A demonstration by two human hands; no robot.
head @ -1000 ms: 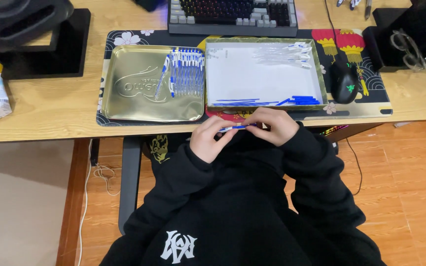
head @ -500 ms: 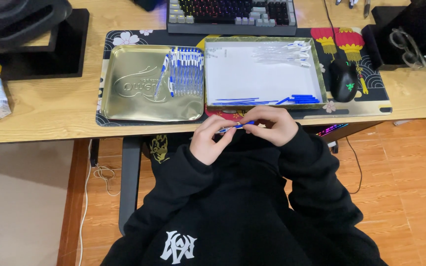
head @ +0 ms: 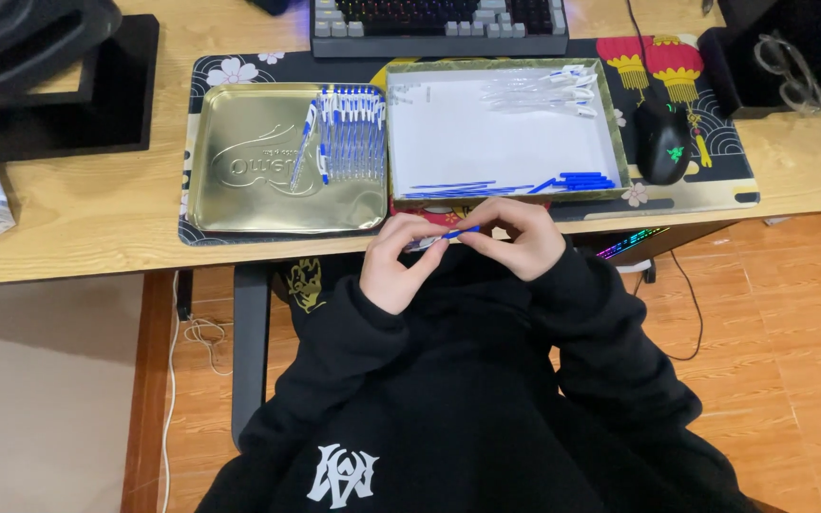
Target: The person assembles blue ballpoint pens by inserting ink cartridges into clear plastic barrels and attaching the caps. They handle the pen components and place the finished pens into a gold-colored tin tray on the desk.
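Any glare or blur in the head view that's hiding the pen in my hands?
Head view: light is even and sharp; the blue pen between left hand and right hand reads clearly, though small; soft glare on the gold tin tray; the frame edges bow slightly.

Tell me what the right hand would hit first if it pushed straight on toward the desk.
Likely the near rim of the white-lined tray just beyond the right hand, though height is unclear.
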